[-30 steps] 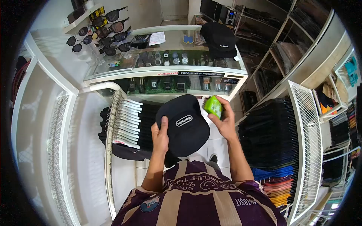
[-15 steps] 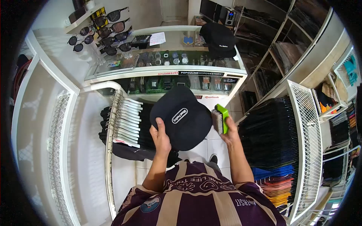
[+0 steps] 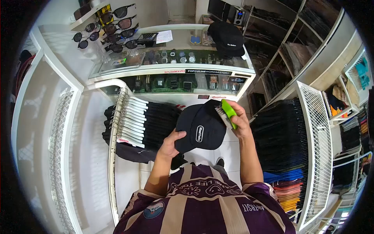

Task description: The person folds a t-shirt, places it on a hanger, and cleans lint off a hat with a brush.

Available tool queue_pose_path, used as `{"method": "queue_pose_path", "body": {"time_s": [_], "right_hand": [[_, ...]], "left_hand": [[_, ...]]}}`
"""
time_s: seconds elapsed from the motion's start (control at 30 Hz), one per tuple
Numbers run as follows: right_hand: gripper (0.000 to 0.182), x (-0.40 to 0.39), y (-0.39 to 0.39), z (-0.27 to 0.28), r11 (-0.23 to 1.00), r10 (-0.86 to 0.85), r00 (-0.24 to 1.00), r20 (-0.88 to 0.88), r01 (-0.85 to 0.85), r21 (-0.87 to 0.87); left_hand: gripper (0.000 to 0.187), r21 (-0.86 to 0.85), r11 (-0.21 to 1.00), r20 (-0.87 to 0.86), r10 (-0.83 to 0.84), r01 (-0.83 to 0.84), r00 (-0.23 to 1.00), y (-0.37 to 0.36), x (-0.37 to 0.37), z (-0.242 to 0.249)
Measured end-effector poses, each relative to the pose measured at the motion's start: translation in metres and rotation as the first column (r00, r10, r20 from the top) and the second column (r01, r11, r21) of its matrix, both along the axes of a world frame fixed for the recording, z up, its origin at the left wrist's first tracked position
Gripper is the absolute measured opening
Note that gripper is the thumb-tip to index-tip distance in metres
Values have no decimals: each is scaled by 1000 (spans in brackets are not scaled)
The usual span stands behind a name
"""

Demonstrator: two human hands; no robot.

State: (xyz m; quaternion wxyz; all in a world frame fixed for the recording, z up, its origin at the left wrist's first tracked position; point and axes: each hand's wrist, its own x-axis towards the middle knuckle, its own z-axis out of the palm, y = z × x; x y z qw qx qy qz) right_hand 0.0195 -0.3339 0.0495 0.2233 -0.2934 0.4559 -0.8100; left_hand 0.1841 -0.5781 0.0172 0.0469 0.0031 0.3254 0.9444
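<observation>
A black cap (image 3: 210, 128) with a white-outlined front label is tilted in front of my body. Its brim is in the grip of my left hand (image 3: 170, 143), thumb on top and the other fingers mostly hidden beneath. My right hand (image 3: 240, 120) is closed round a brush (image 3: 228, 111) with a bright green back. The pale bristles face the cap's crown at its upper right side and appear to touch it, though the exact contact is hard to see.
A glass display counter (image 3: 171, 71) with watches stands ahead, bearing more black caps (image 3: 226, 39) and sunglasses (image 3: 120, 29) at its left. Hanging black garments (image 3: 159, 121) flank me on the left, and folded or hung clothes (image 3: 276, 144) on the right.
The cap has turned and shifted right, its label now nearly upright. The brush has come up and left against or close to the crown. My left hand has moved right with the cap.
</observation>
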Motion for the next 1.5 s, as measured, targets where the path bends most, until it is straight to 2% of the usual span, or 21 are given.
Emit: {"method": "queue_pose_path", "body": {"time_s": [0.03, 0.17, 0.23, 0.3, 0.37, 0.5, 0.57, 0.63, 0.7, 0.83, 0.9, 0.93, 1.03, 1.1, 1.13, 1.17, 1.23, 1.3, 1.37, 1.43, 1.5], "right_hand": [[70, 1, -1, 1, 1000, 4, 1000, -1, -4, -1], [64, 10, -2, 10, 982, 19, 994, -111, 3, 190], [62, 18, -5, 21, 931, -18, 944, -330, 136, 338], [62, 36, -11, 45, 885, -63, 911, -408, 240, 398], [65, 53, -19, 60, 658, -146, 419, -896, 718, 229], [69, 62, -29, 51, 639, -166, 438, -883, 730, 242], [66, 38, -26, 42, 510, -242, 497, -833, 796, 326], [63, 19, -20, 39, 414, -312, 435, -844, 862, 292], [61, 26, -15, 46, 428, -417, 440, -795, 867, 255], [59, 54, -20, 57, 658, -222, 598, -770, 675, 334], [57, 31, -20, 34, 601, -298, 594, -747, 725, 337], [54, 22, -17, 31, 455, -250, 566, -786, 785, 421], [52, 16, -13, 31, 471, -463, 558, -689, 813, 341], [51, 27, -9, 35, 548, -476, 569, -670, 788, 280], [51, 33, -9, 36, 631, -402, 607, -686, 726, 273], [51, 36, -9, 36, 705, -329, 630, -703, 659, 262], [50, 29, -7, 15, 710, -300, 633, -714, 648, 277], [49, 21, -4, 2, 479, -431, 605, -670, 782, 398], [48, 29, 1, 14, 667, -529, 729, -434, 674, 318], [51, 40, -4, 28, 688, -516, 713, -474, 675, 266], [58, 46, -12, 17, 602, -458, 587, -668, 757, 252]], "left_hand": [[60, 182, 981, -22, -72, 75, 997, 0, 0, -4], [62, 197, 978, 65, -75, 61, 995, 4, 5, 2], [61, -402, 911, -10, 89, -86, 996, 17, 5, 41], [60, -467, 874, -70, 114, -134, 991, 22, 1, 47], [60, -649, 710, -169, 215, -273, 962, 23, -2, 42], [52, -621, 736, -186, 198, -271, 962, 25, 1, 42], [50, -613, 752, -159, 182, -242, 970, 21, 1, 38], [49, -607, 764, -134, 173, -219, 976, 22, 1, 32], [49, -632, 688, -227, 275, -356, 934, 26, -2, 26], [50, -631, 744, -142, 171, -222, 975, 21, 1, 27], [50, -634, 732, -186, 171, -251, 968, 23, 6, 42], [49, -631, 719, -232, 183, -291, 955, 25, 7, 46], [45, -602, 690, -293, 276, -400, 916, 30, 5, 46], [43, -655, 588, -346, 326, -475, 880, 30, 3, 25], [41, -696, 478, -405, 355, -536, 843, 30, 4, 17], [41, -698, 480, -404, 349, -532, 846, 26, 6, 11], [40, -311, 901, -100, 284, -302, 953, 21, 6, 21], [41, -255, 922, -57, 287, -292, 956, 18, 5, 18], [41, -343, 863, -99, 359, -371, 928, 18, 3, 12], [41, -404, 859, -130, 286, -314, 949, 17, 7, 13], [40, -265, 891, -47, 371, -370, 927, 21, -1, -2]]}}
